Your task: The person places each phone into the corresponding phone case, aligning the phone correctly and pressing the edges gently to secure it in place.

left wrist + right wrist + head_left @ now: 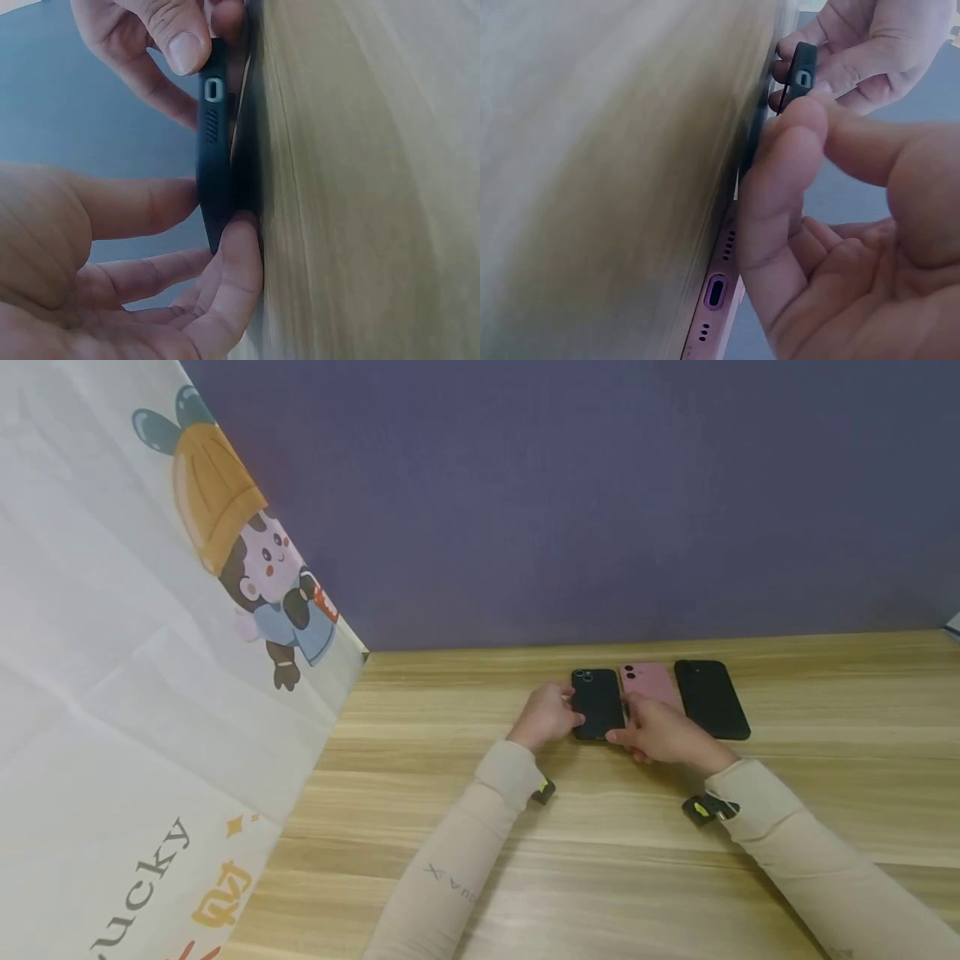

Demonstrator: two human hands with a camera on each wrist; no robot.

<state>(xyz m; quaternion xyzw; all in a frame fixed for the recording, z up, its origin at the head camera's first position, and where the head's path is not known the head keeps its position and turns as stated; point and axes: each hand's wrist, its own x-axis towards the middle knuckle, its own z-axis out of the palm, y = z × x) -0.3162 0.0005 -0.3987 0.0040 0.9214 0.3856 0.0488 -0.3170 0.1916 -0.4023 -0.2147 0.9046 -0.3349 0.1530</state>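
A dark phone (598, 706) with its camera side up is between both hands, at the left end of a row of phones. My left hand (546, 717) grips its left edge, thumb on top and fingers beneath. At the lower right corner my right hand (663, 731) pinches it between thumb and fingers. In the left wrist view the dark phone (213, 154) shows its charging port and is raised a little off the wood. Close beside it lies a pink phone (651, 683), partly covered by the right hand; its port end (716, 292) shows in the right wrist view.
Right of the pink phone lies a black phone (712, 700). The wooden table (600, 877) ends at a dark blue-grey wall (600, 502). A white printed sheet (97, 635) with a cartoon figure runs along the left side.
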